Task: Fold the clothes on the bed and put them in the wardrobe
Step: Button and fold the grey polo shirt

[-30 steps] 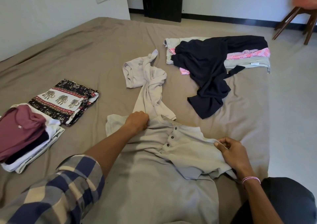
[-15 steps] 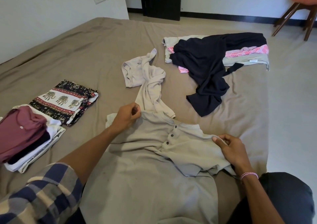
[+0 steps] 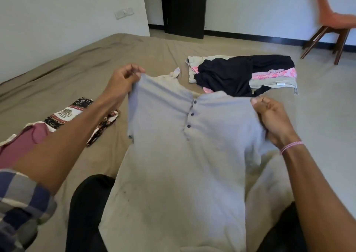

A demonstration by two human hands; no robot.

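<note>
Grey cloth fills the middle of the view: a shirt (image 3: pixel 183 155) spread wide between both hands, front side up, with three dark buttons (image 3: pixel 192 114) running down from the neck opening. Its long axis runs from the person outward. The collar end points away, toward the far side of the bed (image 3: pixel 96 62), and the hem end lies nearest the person, draped over the dark-clothed legs. The top part is lifted off the bed.

The left hand (image 3: pixel 123 84) pinches one shoulder of the shirt between thumb and curled fingers. The right hand (image 3: pixel 269 116), with a pink bracelet (image 3: pixel 290 145) on its wrist, grips the other shoulder in a closed fist. The two shoulders sit at nearly the same height, the left one a little farther off.

A plaid sleeve (image 3: pixel 21 199) is rolled up on the left arm. Beneath that arm lie an elephant-print cloth (image 3: pixel 65 113) and, nearer, a maroon top (image 3: pixel 25 145) on white cloth. Beyond the collar, a black garment (image 3: pixel 231 74) lies across pink cloth (image 3: pixel 273 75) and pale cloth in a loose heap. An orange chair (image 3: pixel 331 24) stands on the floor at far right, and a dark door (image 3: pixel 183 8) is in the far wall.
</note>
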